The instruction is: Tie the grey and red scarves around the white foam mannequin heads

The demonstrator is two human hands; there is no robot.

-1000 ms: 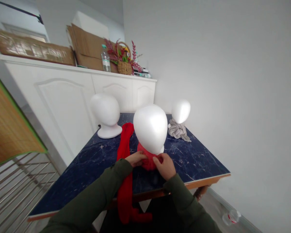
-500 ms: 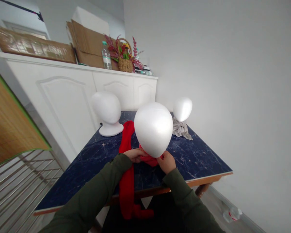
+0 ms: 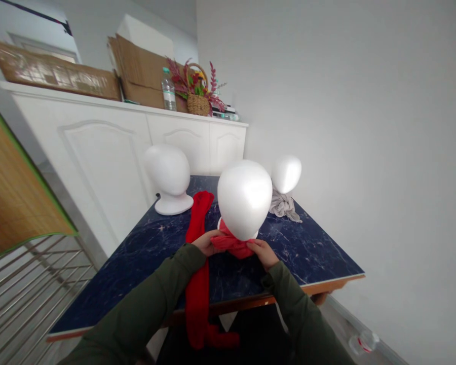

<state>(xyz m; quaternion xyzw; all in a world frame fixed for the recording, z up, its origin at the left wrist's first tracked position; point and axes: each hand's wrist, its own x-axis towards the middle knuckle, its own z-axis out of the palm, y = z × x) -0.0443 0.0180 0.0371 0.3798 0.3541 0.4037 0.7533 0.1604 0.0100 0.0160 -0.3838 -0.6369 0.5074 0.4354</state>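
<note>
A white mannequin head [image 3: 244, 197] stands near the middle of the table, its neck wrapped by a light red cloth [image 3: 235, 245]. On the cloth's left side my left hand [image 3: 209, 242] is closed on a fold of it. My right hand [image 3: 264, 253] pinches the cloth at its right end, below the head's chin. A long bright red scarf [image 3: 198, 299] lies to the left, passing under my left forearm and hanging over the table's front edge.
Another bare white head [image 3: 169, 172] stands at the back left of the blue table [image 3: 144, 268]. A third head [image 3: 286, 174] at the back right has a grey scarf [image 3: 284, 205] around its neck. A metal rack [image 3: 38, 284] is at the left.
The middle head and the cloth have shifted slightly right, and its white base now shows. My right hand has opened out slightly from the neck, still pinching the cloth.
</note>
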